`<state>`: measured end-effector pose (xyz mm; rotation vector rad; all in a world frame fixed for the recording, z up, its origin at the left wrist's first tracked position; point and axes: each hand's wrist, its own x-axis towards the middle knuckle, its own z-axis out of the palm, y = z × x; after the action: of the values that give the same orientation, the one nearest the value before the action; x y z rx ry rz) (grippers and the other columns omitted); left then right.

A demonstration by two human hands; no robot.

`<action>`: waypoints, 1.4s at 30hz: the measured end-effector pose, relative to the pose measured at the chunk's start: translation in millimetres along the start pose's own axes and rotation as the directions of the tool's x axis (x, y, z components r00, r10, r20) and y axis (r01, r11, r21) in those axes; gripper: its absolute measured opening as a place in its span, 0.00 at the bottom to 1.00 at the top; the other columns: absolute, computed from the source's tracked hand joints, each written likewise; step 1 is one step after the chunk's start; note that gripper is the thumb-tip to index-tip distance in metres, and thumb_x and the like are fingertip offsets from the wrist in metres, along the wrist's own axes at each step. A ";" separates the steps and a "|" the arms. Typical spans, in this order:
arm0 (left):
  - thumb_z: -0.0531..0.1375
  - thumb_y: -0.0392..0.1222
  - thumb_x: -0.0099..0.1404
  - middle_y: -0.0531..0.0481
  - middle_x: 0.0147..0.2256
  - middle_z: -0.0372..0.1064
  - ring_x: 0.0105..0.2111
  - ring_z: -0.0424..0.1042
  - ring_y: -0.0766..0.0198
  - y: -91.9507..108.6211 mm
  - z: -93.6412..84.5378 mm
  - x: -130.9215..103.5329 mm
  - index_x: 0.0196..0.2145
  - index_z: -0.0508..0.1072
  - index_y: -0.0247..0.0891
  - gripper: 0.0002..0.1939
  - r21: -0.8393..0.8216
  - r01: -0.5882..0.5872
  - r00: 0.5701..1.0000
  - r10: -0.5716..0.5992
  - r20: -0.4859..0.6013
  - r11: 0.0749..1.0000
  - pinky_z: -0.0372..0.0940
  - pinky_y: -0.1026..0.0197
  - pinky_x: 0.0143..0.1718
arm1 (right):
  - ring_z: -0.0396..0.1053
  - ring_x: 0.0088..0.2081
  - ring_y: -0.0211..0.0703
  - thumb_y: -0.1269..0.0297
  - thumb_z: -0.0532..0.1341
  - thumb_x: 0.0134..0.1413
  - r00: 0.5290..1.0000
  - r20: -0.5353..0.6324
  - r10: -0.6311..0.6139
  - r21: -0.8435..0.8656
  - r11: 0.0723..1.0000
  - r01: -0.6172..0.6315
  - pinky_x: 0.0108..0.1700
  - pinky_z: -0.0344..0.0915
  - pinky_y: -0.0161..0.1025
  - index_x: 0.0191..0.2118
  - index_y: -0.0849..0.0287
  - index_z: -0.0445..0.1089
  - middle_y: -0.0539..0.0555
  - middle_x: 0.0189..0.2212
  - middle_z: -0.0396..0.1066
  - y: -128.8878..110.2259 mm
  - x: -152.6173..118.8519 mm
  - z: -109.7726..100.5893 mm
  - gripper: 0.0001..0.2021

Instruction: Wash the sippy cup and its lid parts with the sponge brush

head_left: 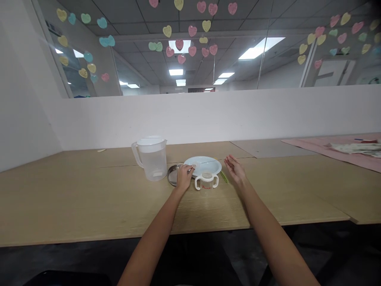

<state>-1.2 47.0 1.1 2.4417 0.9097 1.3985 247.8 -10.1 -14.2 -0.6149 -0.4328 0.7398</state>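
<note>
My left hand (184, 177) is closed in a pinch over the left rim of a white oval bowl (214, 169). A small pale piece shows at its fingertips, too small to name. From near there a thin dark line, perhaps a wire or thin rod, runs right across the bowl. Right of the bowl, my right hand (235, 169) is held open, palm turned inward, with nothing visible in it. A clear cup with two white handles (206, 182) stands upright in front of the bowl. Partly behind my left hand lies a round metal dish (172, 177) with a dark rim.
A translucent lidded pitcher (154, 161) stands left of the metal dish, its handle to the left. A slim green item (224, 177) lies beside the bowl. Pink cloth (312, 143) covers the table's far right. A white wall (190, 119) rises behind the wooden table (89, 198).
</note>
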 end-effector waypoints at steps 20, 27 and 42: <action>0.50 0.39 0.68 0.47 0.39 0.72 0.40 0.68 0.61 -0.1 -0.8 -2.5 0.42 0.74 0.39 0.14 0.097 -0.095 0.995 0.091 0.039 0.991 0.61 0.58 0.44 | 0.72 0.34 0.34 0.74 0.70 0.35 1.000 0.028 -0.004 -0.015 1.000 0.004 0.39 0.73 0.29 0.32 0.58 0.72 0.51 0.30 0.75 2.2 -5.0 4.1 0.13; 0.52 0.39 0.66 0.47 0.37 0.72 0.39 0.68 0.61 1.2 -0.9 -2.8 0.42 0.75 0.39 0.12 0.071 -0.093 0.995 0.090 0.046 0.993 0.62 0.58 0.43 | 0.72 0.32 0.35 0.73 0.70 0.35 0.999 0.041 -0.018 -0.055 0.998 0.020 0.39 0.73 0.31 0.32 0.59 0.72 0.51 0.29 0.74 2.1 -10.0 7.9 0.13; 0.54 0.37 0.64 0.48 0.41 0.74 0.43 0.69 0.59 13.1 11.9 7.5 0.42 0.75 0.39 0.11 0.048 0.003 0.999 -0.005 0.054 0.999 0.61 0.55 0.49 | 0.71 0.29 0.34 0.69 0.72 0.32 0.997 0.075 -0.016 -0.116 0.993 0.024 0.37 0.72 0.31 0.30 0.59 0.71 0.50 0.27 0.73 4.3 -11.2 9.6 0.14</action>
<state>17.0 42.7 5.8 2.4981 0.9459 1.3172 232.9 -12.4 -11.6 -0.6929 -0.5531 0.7235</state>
